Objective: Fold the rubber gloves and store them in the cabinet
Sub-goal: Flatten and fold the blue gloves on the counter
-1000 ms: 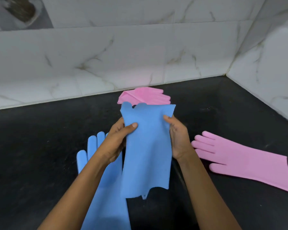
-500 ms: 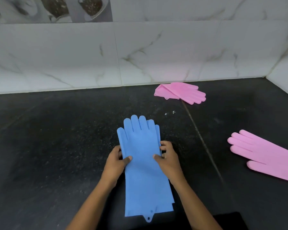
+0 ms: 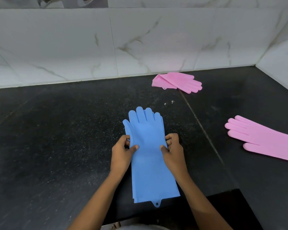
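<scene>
Two blue rubber gloves (image 3: 148, 156) lie stacked flat on the black counter (image 3: 60, 138), fingers pointing to the wall, cuffs at the front edge. My left hand (image 3: 122, 152) pinches the stack's left edge at the palm. On the opposite edge, my right hand (image 3: 173, 151) pinches at the same height. A folded pink glove (image 3: 178, 82) lies near the back wall. To the right, an unfolded pink glove (image 3: 263, 140) lies flat and runs off the frame.
White marble tiles (image 3: 140, 42) form the back wall and meet a side wall at the right corner. A seam crosses the counter right of the blue gloves. The counter's front edge (image 3: 226, 191) steps back at lower right. No cabinet is in view.
One second ago I held one blue glove up above the other. Now it lies on top of the other, both hands at its sides. The view has shifted left.
</scene>
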Action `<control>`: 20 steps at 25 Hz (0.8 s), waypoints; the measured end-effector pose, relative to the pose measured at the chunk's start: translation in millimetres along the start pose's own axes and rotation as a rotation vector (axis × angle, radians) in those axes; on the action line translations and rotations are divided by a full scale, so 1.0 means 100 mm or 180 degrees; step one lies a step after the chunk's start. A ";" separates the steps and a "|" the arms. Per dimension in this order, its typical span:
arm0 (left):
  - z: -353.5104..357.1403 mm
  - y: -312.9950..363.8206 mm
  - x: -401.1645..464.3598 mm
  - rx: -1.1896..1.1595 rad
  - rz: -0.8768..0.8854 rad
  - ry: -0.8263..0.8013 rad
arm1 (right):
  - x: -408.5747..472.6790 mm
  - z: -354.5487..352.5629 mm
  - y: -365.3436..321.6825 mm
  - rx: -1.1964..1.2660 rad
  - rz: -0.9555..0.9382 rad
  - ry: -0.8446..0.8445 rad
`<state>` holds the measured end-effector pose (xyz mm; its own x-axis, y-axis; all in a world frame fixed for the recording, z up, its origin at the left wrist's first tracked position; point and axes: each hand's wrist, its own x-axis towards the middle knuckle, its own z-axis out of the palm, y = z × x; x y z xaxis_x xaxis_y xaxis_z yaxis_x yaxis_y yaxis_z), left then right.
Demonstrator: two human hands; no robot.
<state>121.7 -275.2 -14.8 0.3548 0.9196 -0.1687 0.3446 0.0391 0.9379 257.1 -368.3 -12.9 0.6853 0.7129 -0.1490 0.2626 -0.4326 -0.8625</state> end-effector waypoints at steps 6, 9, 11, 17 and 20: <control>-0.02 -0.01 0.04 0.1115 -0.0001 -0.0107 | -0.10 0.12 0.05 -0.0641 -0.0199 0.0310; 0.03 -0.04 -0.07 0.1654 -0.0021 -0.0223 | -0.11 0.09 0.07 -0.1132 -0.0089 0.0500; 0.07 -0.04 -0.13 0.1244 -0.0163 -0.0353 | -0.07 0.02 0.05 -0.0851 0.0206 0.0233; 0.00 -0.10 -0.12 -0.0450 -0.0257 0.0120 | 0.02 -0.14 0.05 0.0348 0.0657 -0.0260; -0.08 -0.25 -0.20 0.0025 0.0803 -0.0103 | 0.02 -0.22 0.13 0.0403 0.0121 -0.0728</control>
<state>99.2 -291.7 -32.3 0.4579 0.8869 0.0607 0.2483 -0.1931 0.9492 277.1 -384.7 -13.3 0.5180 0.8098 -0.2754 0.1427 -0.3993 -0.9057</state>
